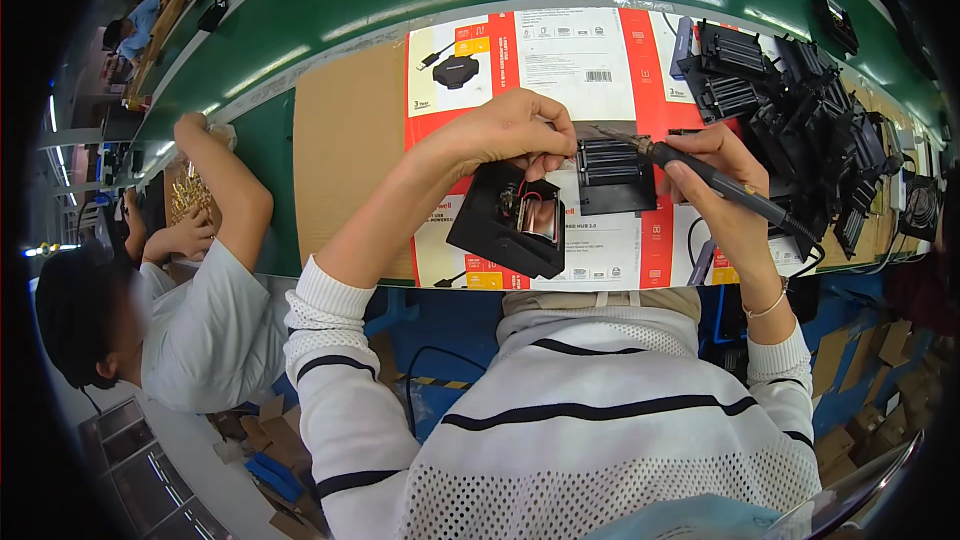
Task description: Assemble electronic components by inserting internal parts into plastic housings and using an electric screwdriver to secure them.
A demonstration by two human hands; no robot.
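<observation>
My right hand [728, 180] grips a soldering iron [722, 183] by its dark handle, its metal tip pointing left over a flat black plastic piece with a ribbed compartment [612, 164]. My left hand [515, 130] is closed in a pinch at that piece's left edge. A thin red wire [523, 186] runs up toward its fingertips, which partly hide its end. Just below my left hand, an open black plastic housing [490, 230] lies tilted, a shiny metallic cylindrical part [540, 217] and more wiring inside it.
A pile of black plastic pieces [815, 110] covers the right side of the bench. Printed card sheets [570, 50] and brown cardboard [345, 160] lie over the green bench top. At left, a co-worker [200, 330] handles small brass-coloured parts [188, 195]. The iron's cable [800, 230] trails right.
</observation>
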